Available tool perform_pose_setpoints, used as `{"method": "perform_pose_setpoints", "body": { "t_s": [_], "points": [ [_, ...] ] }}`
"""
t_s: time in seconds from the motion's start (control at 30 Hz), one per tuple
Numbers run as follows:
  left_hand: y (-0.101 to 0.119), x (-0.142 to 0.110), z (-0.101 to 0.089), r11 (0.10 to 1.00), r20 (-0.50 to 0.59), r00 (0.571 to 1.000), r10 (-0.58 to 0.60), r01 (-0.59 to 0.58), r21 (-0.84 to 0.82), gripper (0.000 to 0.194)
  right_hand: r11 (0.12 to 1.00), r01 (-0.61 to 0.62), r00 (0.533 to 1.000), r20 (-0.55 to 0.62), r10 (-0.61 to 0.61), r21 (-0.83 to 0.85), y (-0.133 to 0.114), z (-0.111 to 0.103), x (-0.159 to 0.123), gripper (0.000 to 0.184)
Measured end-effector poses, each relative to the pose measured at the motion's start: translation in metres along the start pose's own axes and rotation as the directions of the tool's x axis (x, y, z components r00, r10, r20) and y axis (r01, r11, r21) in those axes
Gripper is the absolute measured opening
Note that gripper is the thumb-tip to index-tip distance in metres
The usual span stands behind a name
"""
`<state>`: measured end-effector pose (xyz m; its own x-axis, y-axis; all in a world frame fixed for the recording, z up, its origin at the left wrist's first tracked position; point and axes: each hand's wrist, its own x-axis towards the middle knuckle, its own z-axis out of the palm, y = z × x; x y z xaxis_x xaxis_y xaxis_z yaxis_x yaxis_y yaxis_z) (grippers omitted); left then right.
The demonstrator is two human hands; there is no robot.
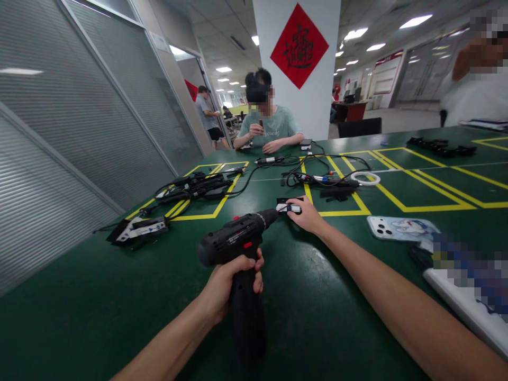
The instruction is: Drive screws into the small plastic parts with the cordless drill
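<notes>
My left hand [234, 278] is wrapped round the grip of a black cordless drill [234, 246], whose nose points away to the right. Its bit tip reaches a small black and white part [286, 205] lying on the green table [119, 296]. My right hand [306, 212] is stretched out over that part, fingers closed on its right end and pinning it to the table.
A phone in a pale case [400, 228] lies to the right of my right arm. Black cables and parts [198, 186], a gripper-like tool [137, 228] and a white ring [365, 178] lie further out among yellow floor-tape lines. A person in a green shirt [270, 127] sits across the table.
</notes>
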<state>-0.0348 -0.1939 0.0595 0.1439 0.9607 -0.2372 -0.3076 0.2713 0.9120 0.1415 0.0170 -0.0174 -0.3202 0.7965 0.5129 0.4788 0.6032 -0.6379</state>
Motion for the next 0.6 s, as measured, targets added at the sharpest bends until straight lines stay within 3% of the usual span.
{"method": "perform_pose_setpoints", "body": {
  "t_s": [0.6],
  "points": [
    [0.0006,-0.0003,-0.0008,1.0,-0.006,1.0,0.007,-0.007,0.02,0.018,1.0,-0.006,1.0,0.005,0.006,-0.003,-0.0027,-0.0007,-0.0005,0.035]
  ]
}}
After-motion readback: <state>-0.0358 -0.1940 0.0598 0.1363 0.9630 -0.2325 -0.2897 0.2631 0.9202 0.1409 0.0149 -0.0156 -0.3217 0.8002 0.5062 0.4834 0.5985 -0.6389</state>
